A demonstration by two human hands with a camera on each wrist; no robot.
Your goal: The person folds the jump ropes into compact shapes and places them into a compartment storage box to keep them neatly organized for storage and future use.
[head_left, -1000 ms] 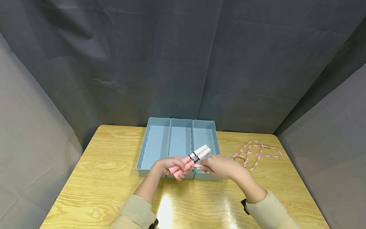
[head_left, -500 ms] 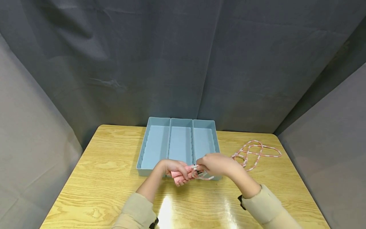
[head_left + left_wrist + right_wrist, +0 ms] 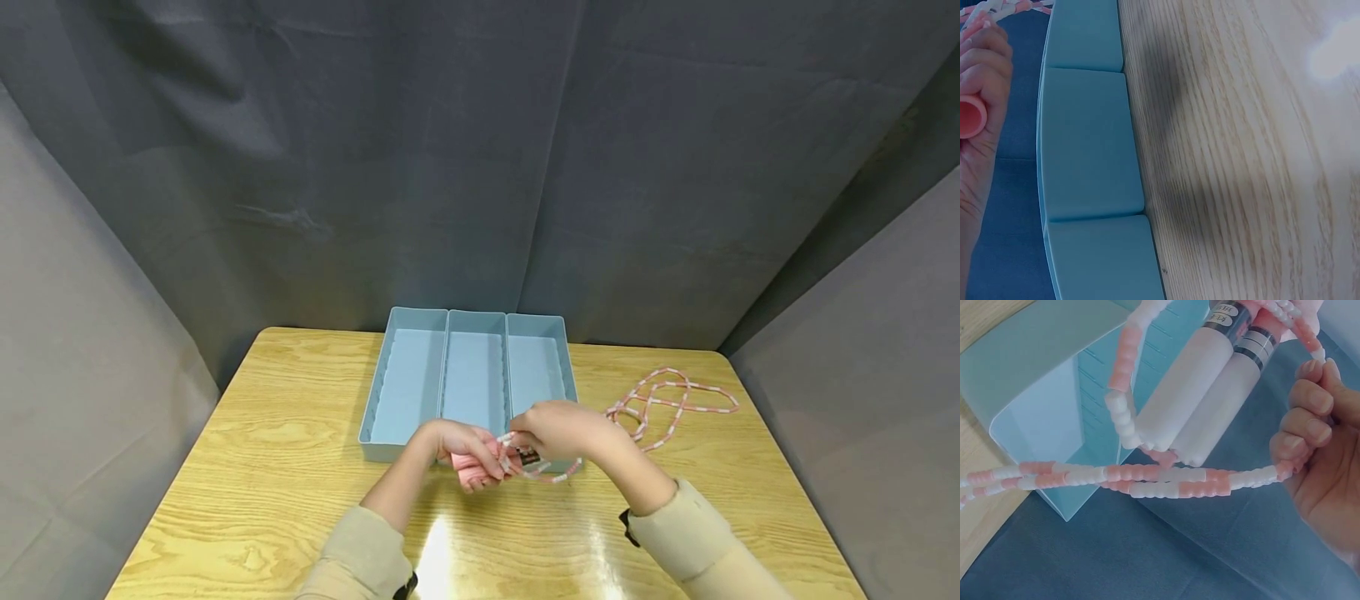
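Note:
Two jump rope handles (image 3: 1200, 384), pink with white ends and black bands, lie side by side in my left hand (image 3: 461, 443). In the left wrist view its fingers (image 3: 988, 69) curl round them, and one hollow pink handle end (image 3: 971, 117) shows. My right hand (image 3: 566, 429) pinches the pink-and-white beaded rope (image 3: 1204, 487) between thumb and fingertips (image 3: 1317, 397), beside the handles. A turn of beads crosses over the handles near the left hand, and a loop hangs below the right hand. The remaining rope trails in loops on the table to the right.
A blue tray (image 3: 390, 452) with three long compartments stands behind and beneath the hands. It rests on a wooden table (image 3: 277, 483). Dark grey curtain (image 3: 360, 183) hangs behind the table, with lighter panels at both sides.
The handles' white ends, clearly seen pointing up right earlier, are now mostly hidden by my right hand. The right hand has brought beaded rope over the handles, and a loop now hangs below it.

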